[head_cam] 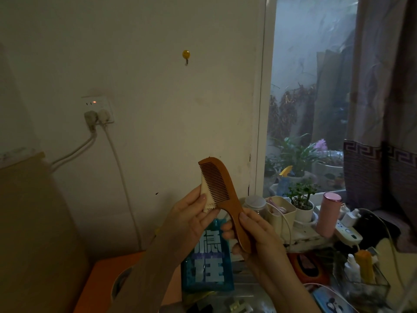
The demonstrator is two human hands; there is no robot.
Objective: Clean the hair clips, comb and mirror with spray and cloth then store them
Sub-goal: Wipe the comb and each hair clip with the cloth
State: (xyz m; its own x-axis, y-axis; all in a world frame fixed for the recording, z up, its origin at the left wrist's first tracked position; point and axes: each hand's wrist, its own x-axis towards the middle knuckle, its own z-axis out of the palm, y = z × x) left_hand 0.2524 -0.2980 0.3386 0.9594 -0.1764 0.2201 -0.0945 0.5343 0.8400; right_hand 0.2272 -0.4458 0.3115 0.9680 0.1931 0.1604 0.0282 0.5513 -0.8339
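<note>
While our right hand grips the wooden comb by its handle above the desk, our left hand fingers pinch a cloth against its teeth.

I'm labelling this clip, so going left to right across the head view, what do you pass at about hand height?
Orange box → left hand pinching a cream cloth → brown wooden comb → right hand gripping its handle → small potted green plant → pink cylindrical bottle.

Dim room, cool daylight from window at right, soft blur, edges bowed
</note>
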